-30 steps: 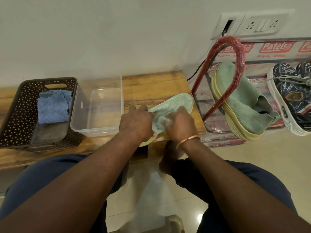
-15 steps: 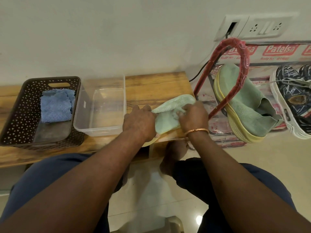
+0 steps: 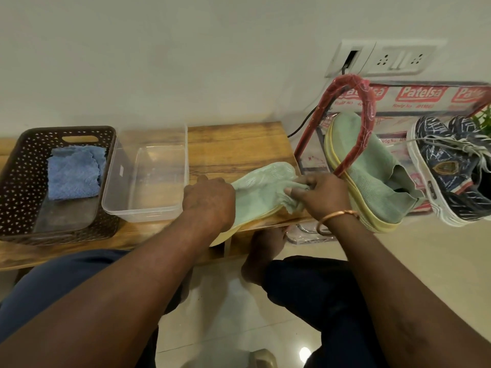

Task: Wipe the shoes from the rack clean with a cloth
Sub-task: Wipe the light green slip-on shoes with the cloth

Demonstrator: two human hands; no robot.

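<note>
A pale green knit shoe [image 3: 261, 191] with a yellow sole lies on the wooden bench [image 3: 233, 144], toe pointing away from me. My left hand [image 3: 208, 201] grips its heel end and hides that part. My right hand [image 3: 320, 192] pinches a pale green cloth [image 3: 292, 196] against the shoe's right side. The matching green shoe [image 3: 372, 176] leans in the red-framed shoe rack [image 3: 345, 120] to the right. A dark blue patterned sneaker pair [image 3: 451, 166] sits further right in the rack.
A clear plastic tub [image 3: 148, 205] stands on the bench left of my hands. A brown perforated basket [image 3: 16, 187] at far left holds a folded blue cloth [image 3: 74, 171]. A wall socket [image 3: 385, 59] with a black cable is above the rack. My knees and the tiled floor [image 3: 438, 261] are below.
My right hand has slid with the cloth from the shoe's middle toward its right side, near the rack. My left hand has stayed on the heel end.
</note>
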